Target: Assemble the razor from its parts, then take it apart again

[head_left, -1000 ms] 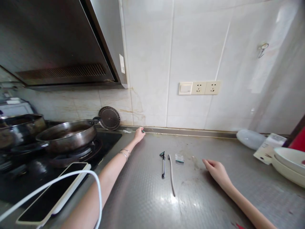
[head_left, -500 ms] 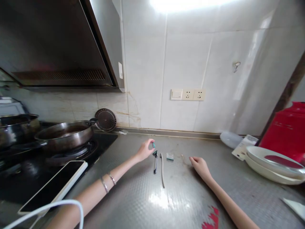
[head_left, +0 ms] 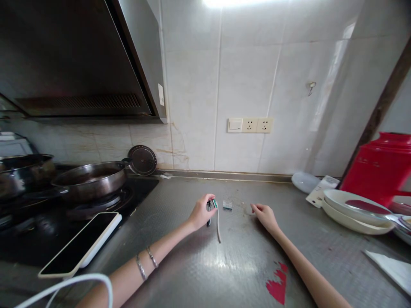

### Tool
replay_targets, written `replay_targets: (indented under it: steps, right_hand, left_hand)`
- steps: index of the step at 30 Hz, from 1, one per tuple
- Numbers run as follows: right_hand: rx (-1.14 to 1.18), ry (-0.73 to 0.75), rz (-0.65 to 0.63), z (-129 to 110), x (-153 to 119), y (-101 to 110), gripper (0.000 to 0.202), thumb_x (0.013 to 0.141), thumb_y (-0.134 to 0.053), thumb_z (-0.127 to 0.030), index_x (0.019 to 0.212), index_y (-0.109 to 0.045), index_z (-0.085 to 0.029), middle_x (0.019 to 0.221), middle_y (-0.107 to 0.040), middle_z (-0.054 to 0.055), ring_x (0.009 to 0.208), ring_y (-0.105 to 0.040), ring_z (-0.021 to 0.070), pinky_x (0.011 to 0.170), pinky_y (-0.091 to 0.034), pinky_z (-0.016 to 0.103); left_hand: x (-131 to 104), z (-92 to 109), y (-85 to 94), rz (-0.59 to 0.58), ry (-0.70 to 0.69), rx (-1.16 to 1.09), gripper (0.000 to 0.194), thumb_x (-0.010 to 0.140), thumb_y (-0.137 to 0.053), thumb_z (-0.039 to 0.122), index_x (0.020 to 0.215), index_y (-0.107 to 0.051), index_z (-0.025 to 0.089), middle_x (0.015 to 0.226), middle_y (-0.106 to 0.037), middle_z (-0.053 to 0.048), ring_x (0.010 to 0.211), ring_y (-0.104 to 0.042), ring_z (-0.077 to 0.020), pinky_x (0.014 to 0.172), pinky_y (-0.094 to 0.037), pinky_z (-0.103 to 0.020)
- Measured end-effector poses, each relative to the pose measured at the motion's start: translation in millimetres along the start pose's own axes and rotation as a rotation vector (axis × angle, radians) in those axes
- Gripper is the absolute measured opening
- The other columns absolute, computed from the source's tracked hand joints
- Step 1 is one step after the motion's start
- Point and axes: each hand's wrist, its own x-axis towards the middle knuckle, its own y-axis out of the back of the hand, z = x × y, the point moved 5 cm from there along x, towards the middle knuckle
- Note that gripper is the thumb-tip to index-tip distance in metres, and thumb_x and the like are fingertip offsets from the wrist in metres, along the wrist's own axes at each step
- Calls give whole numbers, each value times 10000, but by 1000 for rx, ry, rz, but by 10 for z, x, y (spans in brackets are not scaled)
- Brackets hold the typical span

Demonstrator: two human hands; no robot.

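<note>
Between the thumb and fingers of my left hand is a small green razor cartridge, held above the counter. A razor with a dark handle lies behind that hand, partly hidden by it. Just right of it lies a thin, pale, slightly curved cord-like strip. Farther right is a small clear piece with a teal edge, perhaps a cartridge case. My right hand rests on the counter with its fingers curled in, and nothing shows in it.
On the left, a phone with a white cable lies by the stove, where a steel pan stands. At right are stacked bowls, a white card and a red flask. A red patch marks the near counter.
My left hand has moved right and slightly nearer with the cartridge, now covering part of the razor and the strip's top. My right hand stays curled on the counter. The view has shifted slightly.
</note>
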Motion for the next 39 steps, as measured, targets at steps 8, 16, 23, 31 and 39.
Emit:
replay_targets:
  steps: [8, 16, 23, 31, 39]
  right_hand:
    - [303, 47, -47, -642, -157, -28, 428, 743, -498, -513, 692, -653, -117, 564, -577, 37, 511, -471, 125, 478, -343, 223]
    - [638, -128, -288, -1157, -492, -368, 340, 668, -629, -405, 853, -652, -122, 704, -653, 60, 527, -564, 132, 329, -349, 173]
    - [610, -174, -293, -1124, -545, -439, 258, 630, -642, -337, 784, -632, -130, 638, -602, 8, 484, -510, 104, 299, -363, 169]
    - [626, -214, -332, -1073, -561, -521, 236, 641, -617, -302, 789, -630, -119, 647, -639, 20, 482, -532, 112, 285, -347, 159]
    - [537, -114, -295, -1003, -465, -481, 296, 691, -581, -348, 844, -665, -109, 735, -677, 62, 501, -561, 133, 302, -385, 184]
  left_hand:
    - [-55, 9, -56, 3, 8, 47, 401, 670, -678, 145, 1031, -514, 204, 994, -614, -49, 944, -584, -179, 863, -455, -334]
    - [-143, 122, -146, -70, -123, 146, 346, 724, -648, 177, 1041, -513, 204, 990, -595, -48, 958, -559, -192, 846, -459, -339]
    - [-217, 277, -194, -160, -312, 255, 355, 806, -544, 166, 1152, -472, 208, 1062, -582, -63, 1051, -509, -203, 903, -445, -356]
    - [-265, 385, -214, -156, -437, 347, 336, 836, -489, 169, 1170, -458, 166, 1070, -586, -91, 1055, -523, -220, 907, -458, -401]
    - [-224, 407, -148, -113, -478, 362, 399, 820, -545, 210, 1197, -432, 149, 1129, -576, -108, 1111, -508, -212, 960, -439, -392]
